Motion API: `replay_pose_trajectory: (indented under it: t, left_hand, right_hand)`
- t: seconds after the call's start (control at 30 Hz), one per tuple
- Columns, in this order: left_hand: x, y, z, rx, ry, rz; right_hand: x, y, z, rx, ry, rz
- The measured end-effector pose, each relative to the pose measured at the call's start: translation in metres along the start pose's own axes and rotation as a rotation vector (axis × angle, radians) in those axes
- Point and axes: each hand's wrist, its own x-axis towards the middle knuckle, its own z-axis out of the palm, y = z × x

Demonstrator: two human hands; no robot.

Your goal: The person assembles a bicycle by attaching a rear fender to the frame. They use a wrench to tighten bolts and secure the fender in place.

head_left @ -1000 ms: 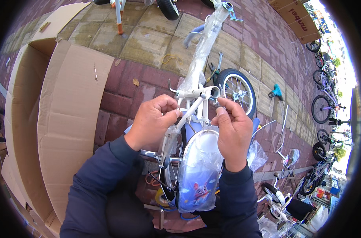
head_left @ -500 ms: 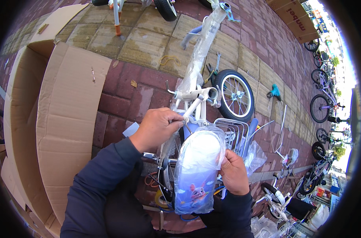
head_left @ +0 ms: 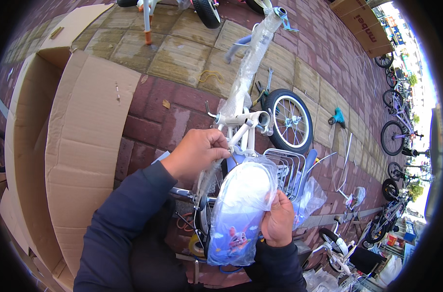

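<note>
A small white children's bicycle frame, partly wrapped in clear plastic, stands on the brick pavement in front of me. My left hand grips the frame just below its head tube. My right hand holds the edge of a white and blue panel with a cartoon animal, sealed in a plastic bag, and presses it against the bike. A wire basket sits right behind the bagged panel. One wheel with a black tyre lies just beyond the frame.
A large flattened cardboard box lies to my left. A teal tool rests on the pavers at the right. More small bicycles line the right side, and other bike parts lie at lower right. Another carton sits far back.
My right hand has dropped from the frame's head tube to the side of the bagged panel. My left hand stays on the frame. The panel sits a little lower.
</note>
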Motion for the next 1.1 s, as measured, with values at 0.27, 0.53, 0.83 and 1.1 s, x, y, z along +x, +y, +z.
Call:
replay_pose_trajectory:
  t: [0.27,0.53,0.83,1.1]
  left_hand:
    - [0.013,-0.033,0.011,-0.586,-0.082,-0.22]
    - [0.021,-0.042,0.011,-0.614,-0.243,-0.252]
    - [0.022,-0.046,0.012,-0.607,-0.331,-0.201]
    - [0.02,-0.054,0.021,-0.756,-0.345,-0.19]
  right_hand:
    - [-0.001,-0.003,0.002,0.031,-0.027,0.006]
    - [0.011,-0.03,-0.009,-0.098,-0.165,0.137]
    - [0.092,-0.079,0.048,-1.021,-0.367,-0.257]
    - [0.125,-0.066,0.067,-1.017,-0.514,0.037]
